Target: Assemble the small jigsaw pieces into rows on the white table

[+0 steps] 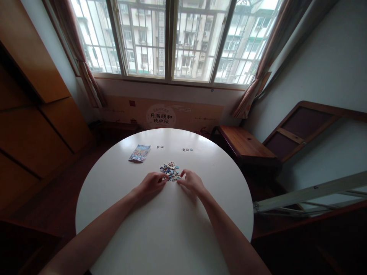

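A loose heap of small jigsaw puzzle pieces (169, 170), multicoloured with some pale undersides, lies on the round white table (160, 236). At the heap's near left edge is my left hand (153, 181), its fingers curled and the fingertips close together; whatever is between them is too small to make out. My right hand (191, 180) is at the near right edge, thumb and forefinger apart, fingertips beside the outer pieces. Behind the heap, a few pieces (160, 147) lie to the left and a short row of pieces (187, 149) to the right.
A colourful printed packet (139, 153) lies on the table left of the heap. Beyond the table are a printed cardboard panel (183, 114) and barred windows. A wooden bench (246, 141) stands at the right, and wooden cabinets (57, 126) are at the left.
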Available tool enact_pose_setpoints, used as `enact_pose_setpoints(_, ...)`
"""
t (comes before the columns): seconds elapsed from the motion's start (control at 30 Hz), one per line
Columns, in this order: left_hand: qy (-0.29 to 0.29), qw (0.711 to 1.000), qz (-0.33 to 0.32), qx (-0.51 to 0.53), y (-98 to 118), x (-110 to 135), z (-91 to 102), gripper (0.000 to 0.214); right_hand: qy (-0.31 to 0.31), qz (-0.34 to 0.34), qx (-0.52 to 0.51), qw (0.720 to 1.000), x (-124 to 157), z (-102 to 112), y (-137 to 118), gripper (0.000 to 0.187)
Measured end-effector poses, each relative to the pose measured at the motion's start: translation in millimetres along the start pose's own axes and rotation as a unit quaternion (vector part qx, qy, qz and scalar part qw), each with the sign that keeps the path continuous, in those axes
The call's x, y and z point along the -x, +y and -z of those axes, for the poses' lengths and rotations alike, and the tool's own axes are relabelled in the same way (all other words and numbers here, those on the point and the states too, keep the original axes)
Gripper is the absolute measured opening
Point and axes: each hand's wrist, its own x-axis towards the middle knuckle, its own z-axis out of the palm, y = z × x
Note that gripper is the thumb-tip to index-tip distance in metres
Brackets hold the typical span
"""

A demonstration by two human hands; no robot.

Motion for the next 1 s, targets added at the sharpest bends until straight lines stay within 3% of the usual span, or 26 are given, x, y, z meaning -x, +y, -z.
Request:
enact_pose_setpoints(0.5, 0.005, 1.000, -0.007, -0.003, -2, 0, -1.6, 0.021, 0.002, -0.003, -0.031, 1.000, -2, -3, -1, 0.021)
enact_pose_setpoints(1.0, 0.027, 1.000, -0.013, 0.006, -10, 0, -7.3, 0.030, 0.037, 0.141, -0.070, 0.987, -2, -21, -8, 0.013)
